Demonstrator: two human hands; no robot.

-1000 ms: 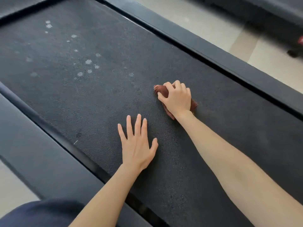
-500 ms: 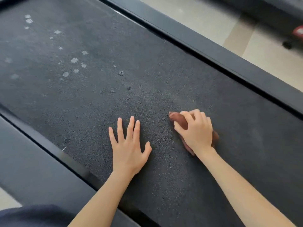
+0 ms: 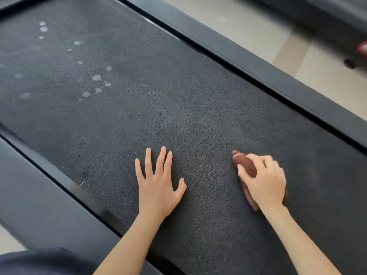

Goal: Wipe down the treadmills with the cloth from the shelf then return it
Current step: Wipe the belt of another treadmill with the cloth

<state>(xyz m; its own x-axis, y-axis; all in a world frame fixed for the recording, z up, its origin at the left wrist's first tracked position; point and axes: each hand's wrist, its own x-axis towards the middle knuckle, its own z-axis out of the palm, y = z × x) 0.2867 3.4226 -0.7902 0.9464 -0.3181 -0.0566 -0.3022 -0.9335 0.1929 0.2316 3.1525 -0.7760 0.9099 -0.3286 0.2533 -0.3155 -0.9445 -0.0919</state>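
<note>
A dark textured treadmill belt (image 3: 178, 120) fills most of the view, running diagonally. My right hand (image 3: 264, 181) grips a bunched reddish-brown cloth (image 3: 245, 163) and presses it on the belt at the lower right. My left hand (image 3: 158, 181) lies flat on the belt with fingers spread, to the left of the cloth and apart from it. Pale dried spots (image 3: 97, 78) speckle the belt at the upper left.
Black side rails border the belt, one at the lower left (image 3: 45, 197) and one at the upper right (image 3: 258, 62). Beige tiled floor (image 3: 264, 26) lies beyond the far rail. Another dark machine with a red part (image 3: 362, 49) stands at the far right. My dark clothing (image 3: 39, 262) shows at the bottom left.
My right hand has dragged the cloth toward me and to the right along the belt. My left hand has stayed flat in the same spot on the belt.
</note>
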